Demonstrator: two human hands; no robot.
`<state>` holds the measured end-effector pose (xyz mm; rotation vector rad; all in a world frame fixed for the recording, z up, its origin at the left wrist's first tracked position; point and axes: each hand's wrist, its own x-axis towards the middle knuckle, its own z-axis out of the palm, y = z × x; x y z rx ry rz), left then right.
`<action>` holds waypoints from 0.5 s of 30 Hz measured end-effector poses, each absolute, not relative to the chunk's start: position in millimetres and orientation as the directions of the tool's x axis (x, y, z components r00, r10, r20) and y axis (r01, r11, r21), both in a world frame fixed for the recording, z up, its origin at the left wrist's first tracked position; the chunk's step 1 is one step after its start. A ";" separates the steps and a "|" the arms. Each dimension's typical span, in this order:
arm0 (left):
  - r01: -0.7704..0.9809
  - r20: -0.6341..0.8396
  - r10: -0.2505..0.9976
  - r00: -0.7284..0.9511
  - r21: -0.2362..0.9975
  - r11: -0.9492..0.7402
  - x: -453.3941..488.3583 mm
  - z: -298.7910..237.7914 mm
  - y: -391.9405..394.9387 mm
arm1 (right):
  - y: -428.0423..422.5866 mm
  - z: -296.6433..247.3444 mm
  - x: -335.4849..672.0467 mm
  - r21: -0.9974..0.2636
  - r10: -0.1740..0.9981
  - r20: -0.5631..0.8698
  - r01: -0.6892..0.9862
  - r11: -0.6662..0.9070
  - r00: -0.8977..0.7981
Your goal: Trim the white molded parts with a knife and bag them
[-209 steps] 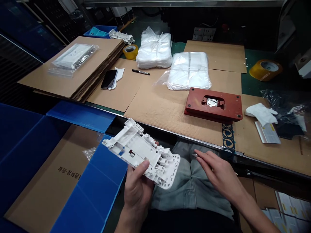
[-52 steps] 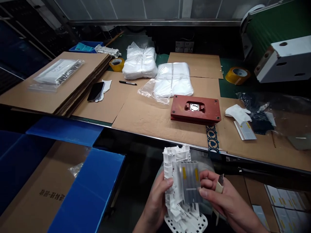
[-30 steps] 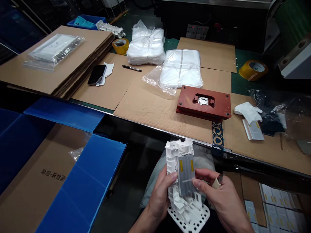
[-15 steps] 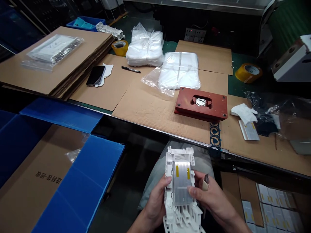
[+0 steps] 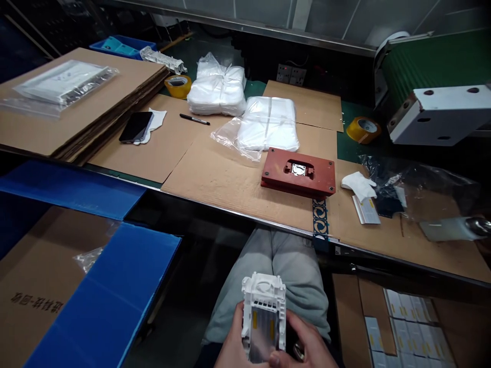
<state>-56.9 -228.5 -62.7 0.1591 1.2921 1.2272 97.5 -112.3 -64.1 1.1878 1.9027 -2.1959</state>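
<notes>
A white moulded plastic part (image 5: 264,296) with a shiny grey plate and two yellow strips on its face stands upright over my lap at the bottom of the view. My left hand (image 5: 232,347) grips its left side, fingers wrapped round the edge. My right hand (image 5: 307,346) grips its right side, thumb pressed on the lower face. Both hands are cut off by the bottom edge. On the bench ahead lies a red fixture block (image 5: 298,173) with a metal insert in its recess.
Cardboard sheets cover the bench (image 5: 215,174). On it lie bundles of clear bags (image 5: 268,125), a phone (image 5: 135,127), a pen (image 5: 194,119), tape rolls (image 5: 362,128) and a white glove (image 5: 358,183). A blue crate with cardboard inside (image 5: 76,286) sits at left. Boxes (image 5: 399,327) sit at lower right.
The white part was turned from lying in my left hand to upright in both hands. It has since dropped lower and closer to me, and the view tilted up.
</notes>
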 end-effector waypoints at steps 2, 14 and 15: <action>-0.520 -0.644 0.727 -0.238 0.717 0.465 -55.2 -53.9 -224.5 | -119.2 -62.9 101.7 -0.836 0.515 -0.540 0.495 -0.236 -0.665; -0.470 -0.606 0.714 -0.350 0.773 0.425 -44.5 -53.1 -231.8 | -126.0 -57.2 100.0 -0.894 0.488 -0.444 0.404 -0.192 -0.751; -0.459 -0.598 0.726 -0.339 0.779 0.427 -44.0 -54.1 -232.8 | -124.4 -56.7 101.6 -0.889 0.478 -0.453 0.418 -0.186 -0.752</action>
